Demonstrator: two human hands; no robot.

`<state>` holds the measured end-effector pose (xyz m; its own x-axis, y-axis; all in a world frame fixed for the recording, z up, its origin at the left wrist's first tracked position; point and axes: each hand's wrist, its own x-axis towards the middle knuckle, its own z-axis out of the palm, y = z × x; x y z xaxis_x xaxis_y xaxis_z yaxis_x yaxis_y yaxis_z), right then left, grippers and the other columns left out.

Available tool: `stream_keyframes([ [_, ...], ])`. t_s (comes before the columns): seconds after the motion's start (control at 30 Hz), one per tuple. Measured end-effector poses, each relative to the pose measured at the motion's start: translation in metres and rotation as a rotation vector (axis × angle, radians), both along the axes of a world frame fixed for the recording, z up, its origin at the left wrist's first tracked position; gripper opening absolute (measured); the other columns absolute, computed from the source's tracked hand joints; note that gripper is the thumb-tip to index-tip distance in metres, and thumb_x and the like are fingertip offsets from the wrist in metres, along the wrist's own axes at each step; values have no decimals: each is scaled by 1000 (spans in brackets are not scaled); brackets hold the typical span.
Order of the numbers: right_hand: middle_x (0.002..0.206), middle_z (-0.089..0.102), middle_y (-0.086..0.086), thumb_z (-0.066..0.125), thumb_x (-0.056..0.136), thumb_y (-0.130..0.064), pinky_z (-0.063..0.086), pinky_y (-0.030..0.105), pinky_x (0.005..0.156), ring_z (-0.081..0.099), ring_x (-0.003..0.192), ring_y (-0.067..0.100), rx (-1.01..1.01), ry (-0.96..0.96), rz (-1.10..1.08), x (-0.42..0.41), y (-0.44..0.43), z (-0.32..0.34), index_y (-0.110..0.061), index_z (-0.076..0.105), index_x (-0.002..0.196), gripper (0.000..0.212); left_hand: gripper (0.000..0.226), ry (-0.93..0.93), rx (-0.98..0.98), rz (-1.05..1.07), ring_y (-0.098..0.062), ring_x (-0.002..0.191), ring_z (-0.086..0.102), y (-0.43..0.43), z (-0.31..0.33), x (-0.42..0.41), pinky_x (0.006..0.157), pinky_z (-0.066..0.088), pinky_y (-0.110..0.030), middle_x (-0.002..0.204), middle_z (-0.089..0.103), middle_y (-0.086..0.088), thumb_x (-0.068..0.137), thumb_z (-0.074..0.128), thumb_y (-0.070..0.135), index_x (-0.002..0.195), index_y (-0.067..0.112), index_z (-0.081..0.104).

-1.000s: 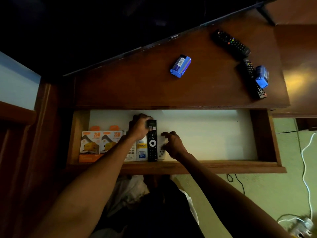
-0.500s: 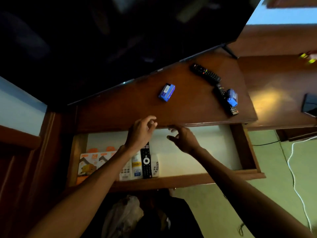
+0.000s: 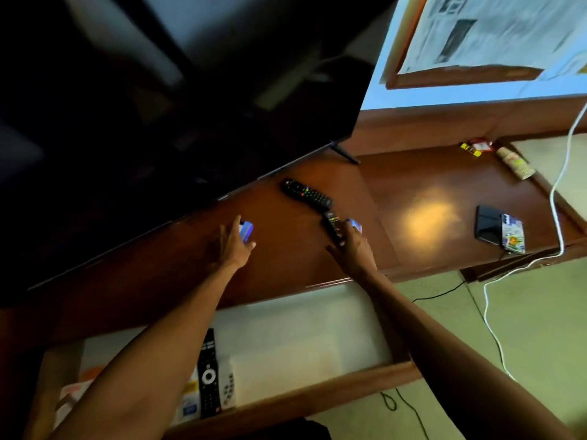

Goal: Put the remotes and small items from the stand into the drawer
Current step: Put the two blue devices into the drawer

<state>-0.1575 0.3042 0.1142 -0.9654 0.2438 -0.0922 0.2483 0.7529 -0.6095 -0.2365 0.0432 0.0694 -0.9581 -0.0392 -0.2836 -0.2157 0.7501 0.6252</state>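
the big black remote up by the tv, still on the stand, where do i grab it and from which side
Probably across its narrow middle, pinching the two long edges from above. The black remote lies flat and diagonal on the stand, apart from both hands, with the TV edge close behind it, so come from the drawer side.

Both hands up out of drawer point(image 3: 317, 331) onto stand top, left hand point(image 3: 233, 246) now at blue box point(image 3: 247, 230), right hand point(image 3: 354, 246) at slim remote point(image 3: 333, 228) and second blue box point(image 3: 355, 224).
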Motion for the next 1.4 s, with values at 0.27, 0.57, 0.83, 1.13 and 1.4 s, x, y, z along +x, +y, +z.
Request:
stream_keyframes([
  [0.27, 151, 37, 18, 87, 61, -43, 32, 42, 113, 36, 138, 34, 32, -257, 97, -41, 99, -16, -10, 24, 151, 115, 72, 126, 47, -70, -29, 128, 45, 55, 9, -15, 100, 42, -37, 135, 46, -13, 86, 70, 9, 148, 26, 37],
  [0.57, 129, 65, 9, 86, 59, -47, 46, 32, 94, 61, 117, 25, 2, -148, 202, -42, 104, -18, -20, 50, 138, 91, 70, 286, 92, -249, -17, 115, 53, 89, 14, -3, 91, 44, -22, 129, 48, -4, 88, 69, 29, 149, 26, 35],
  [0.83, 131, 58, 13, 89, 54, -42, 48, 35, 99, 59, 116, 30, -43, 73, 388, -11, 18, 10, -8, 54, 133, 93, 68, 353, 162, -198, -17, 105, 58, 53, 22, 53, 92, 47, -26, 118, 53, -5, 83, 74, 28, 144, 23, 44],
  [1.13, 137, 53, 5, 86, 59, -47, 49, 37, 96, 56, 118, 25, 30, -14, 538, 79, -53, -21, -15, 48, 137, 93, 70, 272, 127, -201, -12, 101, 55, -37, -1, 157, 84, 50, -27, 121, 48, 1, 88, 68, 37, 148, 27, 36],
  [1.4, 148, 45, 4, 84, 64, -46, 41, 35, 105, 44, 133, 23, 66, -212, 577, 137, -79, -83, -19, 40, 144, 96, 64, 126, 54, -205, -16, 107, 54, -51, -56, 226, 80, 43, -11, 126, 48, -6, 88, 68, 31, 145, 19, 42],
])
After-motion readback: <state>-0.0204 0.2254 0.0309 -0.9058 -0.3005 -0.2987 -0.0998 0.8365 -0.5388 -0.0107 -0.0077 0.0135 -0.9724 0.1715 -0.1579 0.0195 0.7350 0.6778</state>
